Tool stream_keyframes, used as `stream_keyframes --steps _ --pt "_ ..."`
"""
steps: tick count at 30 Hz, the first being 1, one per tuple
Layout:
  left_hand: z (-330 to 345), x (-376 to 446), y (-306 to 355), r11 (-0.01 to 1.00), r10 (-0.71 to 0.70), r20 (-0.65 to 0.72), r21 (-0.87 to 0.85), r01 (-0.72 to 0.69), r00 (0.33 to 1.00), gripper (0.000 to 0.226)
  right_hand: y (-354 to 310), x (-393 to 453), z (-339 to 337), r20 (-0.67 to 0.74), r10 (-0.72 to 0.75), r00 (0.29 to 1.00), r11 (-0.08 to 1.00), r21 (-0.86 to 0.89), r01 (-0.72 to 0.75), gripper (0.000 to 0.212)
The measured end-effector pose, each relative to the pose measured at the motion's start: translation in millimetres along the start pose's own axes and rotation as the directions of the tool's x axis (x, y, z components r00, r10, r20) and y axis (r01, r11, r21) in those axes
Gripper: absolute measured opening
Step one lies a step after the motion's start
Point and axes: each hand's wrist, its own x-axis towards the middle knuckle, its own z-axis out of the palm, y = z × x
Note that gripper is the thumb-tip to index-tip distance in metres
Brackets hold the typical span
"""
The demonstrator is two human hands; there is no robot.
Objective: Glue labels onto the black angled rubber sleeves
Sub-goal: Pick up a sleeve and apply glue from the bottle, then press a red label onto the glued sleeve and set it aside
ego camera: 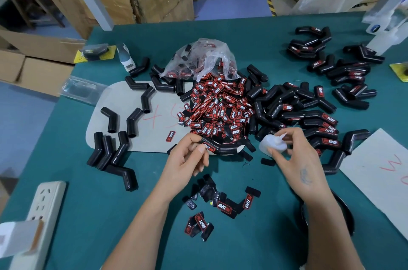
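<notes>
1. The left hand (187, 157) was pinching one black angled sleeve (220, 148) by its end, thumb pressed on a red label (209, 146) already sitting on it. The sleeve lay just at the near edge of the big label pile.
2. The right hand (293, 155) had its fingers curled round a small white glue bottle (272, 145), nozzle pointing up and to the right, close beside the sleeve but not touching it.
3. That label pile (220, 106) was a heap of red-and-black labels spilling out of a clear plastic bag (203, 57) mid-worktop.
4. Plain sleeves (123, 128) were scattered on the left, some over a grey card (152, 137) with red writing.
5. Labelled sleeves (324, 124) were heaped on the right, with more (335, 64) further back.
6. A few loose labels (220, 203) lay on the green worktop (88, 214) between the forearms, some face down.
7. A white power strip (42, 210) sat at the near left corner.
</notes>
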Motion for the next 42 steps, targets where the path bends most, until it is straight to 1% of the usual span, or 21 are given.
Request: stream_keyframes --steps 4,7,9,10,11,12,13,14,15,16,17,18,20,22,23,25,27,32,36,42 --pt "0.7 -0.7 1.2 1.000 0.006 -0.008 -0.012 -0.006 1.000 0.007 -3.8 -1.5 0.3 0.016 0.015 1.000 1.000 0.025 -0.015 0.042" --pt "0.8 -0.8 1.9 1.000 0.012 -0.011 -0.017 -0.012 1.000 0.007 -6.2 -1.6 -0.6 -0.027 0.004 1.000 0.996 0.093 -0.001 0.047" --pt "1.4 -0.5 3.2 1.000 0.016 -0.015 -0.025 -0.016 1.000 0.006 -6.5 -3.1 -0.7 -0.115 -0.033 0.993 0.988 0.144 0.050 0.049" --pt "1.7 -0.4 3.6 0.999 0.019 -0.016 -0.030 -0.020 1.000 0.006 -6.2 -4.1 -0.5 -0.181 -0.058 0.982 0.980 0.178 0.091 0.043" --pt "1.7 -0.6 3.7 0.999 0.022 -0.014 -0.032 -0.022 1.000 0.007 -6.2 -5.0 -0.1 -0.282 -0.097 0.955 0.967 0.202 0.158 0.034" --pt "1.8 -0.7 3.8 0.999 0.024 -0.010 -0.035 -0.024 1.000 0.007 -6.4 -6.2 0.0 -0.412 -0.152 0.898 0.947 0.200 0.252 0.023" --pt "1.6 -1.1 3.5 0.999 0.024 -0.006 -0.038 -0.024 1.000 0.007 -6.2 -7.4 -0.2 -0.548 -0.227 0.805 0.916 0.159 0.367 0.014" --pt "1.6 -1.1 2.7 0.999 0.022 -0.002 -0.041 -0.022 1.000 0.006 -6.0 -9.2 0.6 -0.660 -0.305 0.687 0.878 0.085 0.472 0.015" --pt "1.6 -0.9 1.5 0.999 0.021 0.002 -0.040 -0.021 1.000 0.006 -6.3 -12.1 2.9 -0.722 -0.376 0.581 0.832 0.014 0.555 0.018" --pt "2.1 -0.7 0.4 0.999 0.021 0.004 -0.039 -0.021 1.000 0.006 -9.4 -15.9 7.4 -0.736 -0.432 0.522 0.793 -0.034 0.608 0.018" --pt "2.5 -0.3 -0.7 0.999 0.025 0.006 -0.039 -0.025 1.000 0.006 -15.9 -19.7 15.3 -0.711 -0.478 0.515 0.769 -0.055 0.637 0.018" --pt "2.8 0.2 -1.7 0.999 0.036 0.010 -0.039 -0.035 0.999 0.006 -21.7 -23.4 26.4 -0.647 -0.527 0.551 0.753 -0.055 0.656 0.017" --pt "2.6 1.2 -4.2 0.997 0.073 0.016 -0.021 -0.072 0.997 0.011 -31.6 -27.4 53.0 -0.431 -0.590 0.683 0.763 -0.022 0.646 0.013" --pt "1.0 2.2 -6.4 0.994 0.109 0.016 0.013 -0.109 0.994 0.012 -44.5 -24.0 74.6 -0.203 -0.539 0.818 0.832 0.027 0.555 0.023" --pt "0.1 2.5 -7.3 0.993 0.117 0.008 0.029 -0.117 0.993 0.011 -49.9 -19.8 80.8 -0.114 -0.493 0.862 0.864 0.050 0.501 0.029" --pt "-1.3 3.9 -7.9 0.992 0.120 -0.016 0.044 -0.119 0.993 0.012 -56.9 -10.3 86.7 0.022 -0.402 0.915 0.910 0.119 0.397 0.034" --pt "-1.9 5.1 -7.8 0.992 0.121 -0.032 0.045 -0.120 0.992 0.012 -57.4 -4.0 87.6 0.100 -0.325 0.941 0.925 0.241 0.294 0.029" --pt "-1.6 5.5 -8.0 0.994 0.094 -0.013 0.055 -0.093 0.996 0.010 -51.7 5.0 89.6 0.093 -0.249 0.964 0.898 0.395 0.194 0.020" --pt "-5.1 6.0 -10.1 0.993 0.067 -0.014 0.100 -0.065 0.998 0.011 -45.2 5.9 90.7 0.119 -0.206 0.971 0.881 0.454 0.132 0.019" --pt "-11.1 8.0 -12.6 0.994 0.045 -0.011 0.103 -0.043 0.999 0.011 -39.8 7.8 92.9 0.180 -0.166 0.970 0.863 0.502 0.055 0.019"
